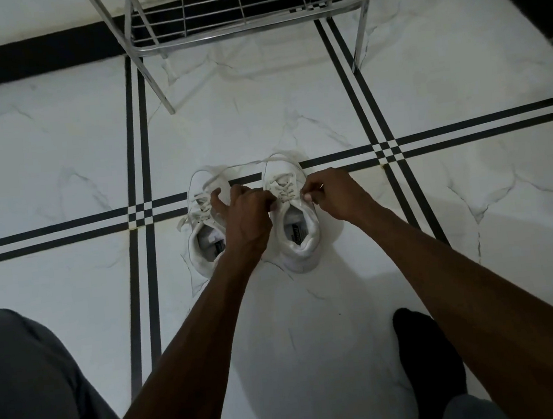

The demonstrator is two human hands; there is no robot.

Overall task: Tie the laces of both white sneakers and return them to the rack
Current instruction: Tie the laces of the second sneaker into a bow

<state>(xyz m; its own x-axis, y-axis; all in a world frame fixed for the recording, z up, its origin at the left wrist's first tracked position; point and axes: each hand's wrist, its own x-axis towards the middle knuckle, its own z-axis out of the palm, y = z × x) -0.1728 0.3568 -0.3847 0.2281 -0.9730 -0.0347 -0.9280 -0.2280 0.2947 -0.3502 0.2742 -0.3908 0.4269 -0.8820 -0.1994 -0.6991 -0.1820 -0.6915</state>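
White marbled floor tiles (60,155) with black stripes fill the view, and the chrome wire rack (243,20) stands empty well beyond the hands. Starting at the left: the left sneaker (202,230) sits just outside the left hand, its laces (196,200) sprawled loose over the tongue, so that one looks untouched. Now the left hand (246,212), fingers curled shut, pinching what looks like a lace end at the inner edge of the right sneaker (297,227). Between the two grips runs that shoe's lacing (283,188), crossed through the eyelets but with no bow showing. On the far side, the right hand (337,191) is closed on the other end, thumb and forefinger nipped together. Both arms reach forward and down, wrists angled inward. By my read, the first knot is only beginning; the second shoe and the racking remain.
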